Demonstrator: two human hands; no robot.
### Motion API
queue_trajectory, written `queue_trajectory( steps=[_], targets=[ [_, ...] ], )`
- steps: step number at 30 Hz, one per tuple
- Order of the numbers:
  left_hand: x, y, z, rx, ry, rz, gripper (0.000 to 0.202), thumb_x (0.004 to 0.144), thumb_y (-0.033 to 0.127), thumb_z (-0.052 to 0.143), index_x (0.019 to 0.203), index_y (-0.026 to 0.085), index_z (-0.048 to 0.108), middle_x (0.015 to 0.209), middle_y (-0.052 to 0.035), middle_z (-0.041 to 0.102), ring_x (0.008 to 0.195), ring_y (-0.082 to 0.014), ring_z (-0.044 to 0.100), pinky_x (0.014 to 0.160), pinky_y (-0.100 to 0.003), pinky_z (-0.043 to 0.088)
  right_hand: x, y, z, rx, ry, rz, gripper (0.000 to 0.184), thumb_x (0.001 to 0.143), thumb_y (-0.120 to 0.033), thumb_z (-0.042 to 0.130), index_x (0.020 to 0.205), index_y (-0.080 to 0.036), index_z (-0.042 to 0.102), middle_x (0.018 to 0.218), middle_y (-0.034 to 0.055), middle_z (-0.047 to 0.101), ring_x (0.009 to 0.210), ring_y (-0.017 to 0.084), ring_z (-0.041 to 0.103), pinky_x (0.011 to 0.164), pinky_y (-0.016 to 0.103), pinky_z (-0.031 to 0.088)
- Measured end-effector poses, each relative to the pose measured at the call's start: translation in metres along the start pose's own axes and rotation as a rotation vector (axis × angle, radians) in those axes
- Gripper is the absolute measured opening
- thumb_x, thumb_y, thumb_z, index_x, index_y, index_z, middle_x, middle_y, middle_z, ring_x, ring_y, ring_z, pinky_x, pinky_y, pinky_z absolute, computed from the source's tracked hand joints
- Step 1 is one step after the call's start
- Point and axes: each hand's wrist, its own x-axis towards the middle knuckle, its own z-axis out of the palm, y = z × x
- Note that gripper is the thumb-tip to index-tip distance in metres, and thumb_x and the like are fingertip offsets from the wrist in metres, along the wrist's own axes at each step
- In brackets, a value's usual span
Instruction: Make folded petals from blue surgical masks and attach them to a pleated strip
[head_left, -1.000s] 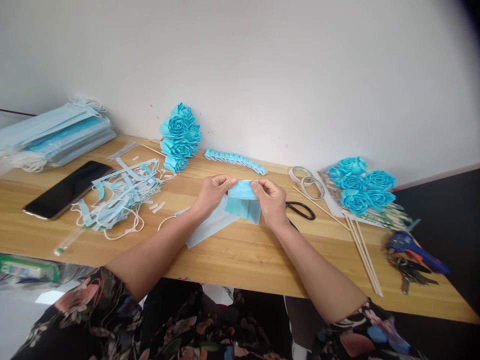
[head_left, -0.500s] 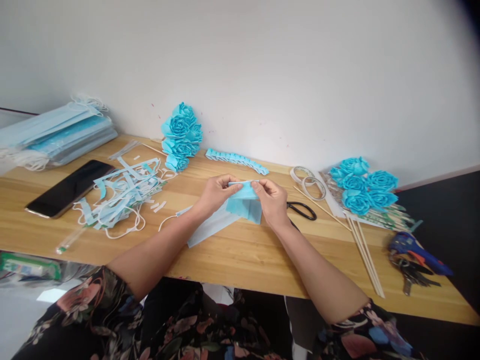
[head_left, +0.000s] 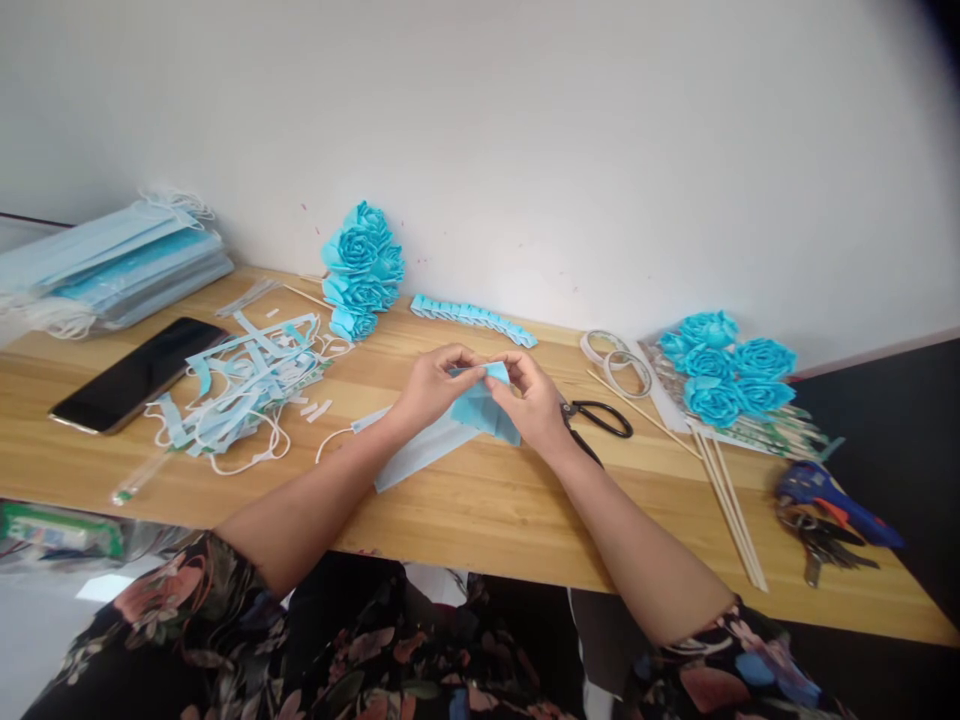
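Note:
My left hand (head_left: 439, 385) and my right hand (head_left: 527, 395) meet over the middle of the table, thumbs and fingers pinched on a small folded piece of blue mask fabric (head_left: 496, 374). Under it lies a darker blue piece of fabric (head_left: 484, 412), partly covered by the hands. A pale blue face mask (head_left: 427, 450) with a white ear loop rests flat beneath my left wrist. Black-handled scissors (head_left: 602, 418) lie just right of my right hand, their blades hidden behind it. Behind the hands sits a pleated blue strip (head_left: 472, 317).
Blue fabric roses (head_left: 364, 265) stand at the wall, with more roses (head_left: 724, 370) at right. Left are a mask stack (head_left: 142, 265), a phone (head_left: 139, 375) and mask scraps (head_left: 240, 385). Tape rolls (head_left: 628, 374), wooden sticks (head_left: 727, 505), a blue tool (head_left: 836, 500) and keys (head_left: 829, 548) lie right.
My hands have drawn closer together, and the held fabric now shows as a smaller, folded piece. My right hand has shifted slightly left, showing more of the scissors.

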Motion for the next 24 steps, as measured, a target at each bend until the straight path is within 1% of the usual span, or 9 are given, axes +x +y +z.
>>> queue_trajectory(
  steps=[2,4,8,11,14,18,20,22,24],
  targets=[
    [0.0005,-0.0004,-0.0009,-0.12,0.014,-0.076,0.024,0.068,0.036,0.074,0.07,0.016,0.061,0.071,0.0006,0.061,0.066,-0.0118,0.054,0.065,-0.024,0.041,0.0005,0.0017,0.0001,0.01,-0.019,0.003,0.024,0.08,-0.029,0.064,0.103,-0.022,0.06,0.095,0.0021,0.068,0.086,0.018,0.063,0.081,0.031,0.051],
    [0.0012,-0.0001,-0.0025,-0.217,0.035,-0.131,0.029,0.066,0.04,0.077,0.072,0.016,0.061,0.07,0.0014,0.06,0.063,-0.0105,0.051,0.062,-0.023,0.04,0.0013,0.0029,-0.0007,0.01,-0.025,0.005,0.026,0.08,-0.028,0.063,0.105,-0.022,0.06,0.099,0.0028,0.068,0.09,0.019,0.064,0.086,0.034,0.051],
    [0.0034,0.0005,-0.0057,-0.305,0.06,-0.147,0.033,0.063,0.042,0.08,0.074,0.016,0.063,0.071,0.001,0.061,0.066,-0.011,0.053,0.066,-0.024,0.043,0.0038,0.0041,-0.0031,0.045,0.0,0.025,0.028,0.079,-0.028,0.064,0.105,-0.022,0.061,0.102,0.004,0.069,0.091,0.02,0.065,0.088,0.037,0.052],
    [0.0051,-0.0009,-0.0065,-0.275,0.067,-0.137,0.033,0.063,0.042,0.08,0.073,0.016,0.063,0.071,0.0015,0.061,0.066,-0.0105,0.053,0.066,-0.024,0.043,0.0057,0.0052,-0.0047,0.047,0.068,0.021,0.03,0.079,-0.028,0.063,0.108,-0.023,0.062,0.103,0.005,0.07,0.093,0.02,0.065,0.09,0.038,0.053],
    [0.0062,-0.0034,-0.0064,-0.185,0.09,-0.121,0.028,0.065,0.036,0.079,0.073,0.016,0.062,0.066,0.0029,0.058,0.061,-0.0088,0.051,0.061,-0.022,0.04,0.0065,0.0061,-0.0057,0.043,0.134,0.025,0.033,0.08,-0.029,0.063,0.113,-0.022,0.064,0.104,0.0058,0.069,0.095,0.02,0.064,0.09,0.037,0.053],
    [0.0065,-0.0044,-0.0065,-0.129,0.083,-0.133,0.023,0.07,0.033,0.075,0.071,0.016,0.058,0.052,0.0046,0.055,0.046,-0.0077,0.048,0.05,-0.022,0.037,0.006,0.0057,-0.0055,0.021,0.151,0.044,0.037,0.08,-0.031,0.063,0.116,-0.024,0.065,0.105,0.005,0.068,0.09,0.018,0.063,0.084,0.035,0.055],
    [0.0061,-0.0034,-0.0064,-0.156,0.063,-0.169,0.025,0.072,0.033,0.074,0.073,0.016,0.056,0.049,0.0041,0.056,0.043,-0.009,0.051,0.047,-0.022,0.039,0.0056,0.0051,-0.0048,0.011,0.147,0.048,0.037,0.08,-0.031,0.063,0.117,-0.024,0.066,0.105,0.0046,0.068,0.088,0.018,0.063,0.081,0.034,0.056],
    [0.0054,-0.0021,-0.0059,-0.226,0.05,-0.199,0.027,0.072,0.032,0.075,0.075,0.016,0.054,0.054,0.0021,0.062,0.05,-0.0123,0.061,0.053,-0.024,0.047,0.0056,0.0045,-0.0041,0.003,0.144,0.046,0.037,0.08,-0.031,0.063,0.116,-0.024,0.067,0.103,0.0044,0.069,0.089,0.018,0.064,0.081,0.033,0.055],
    [0.0048,-0.0015,-0.005,-0.302,0.041,-0.212,0.028,0.072,0.029,0.076,0.077,0.016,0.052,0.063,0.0,0.066,0.063,-0.0159,0.069,0.065,-0.028,0.054,0.0058,0.0041,-0.0037,-0.004,0.145,0.041,0.036,0.08,-0.031,0.063,0.115,-0.024,0.068,0.102,0.0045,0.07,0.091,0.019,0.064,0.083,0.033,0.054]
  ],
)
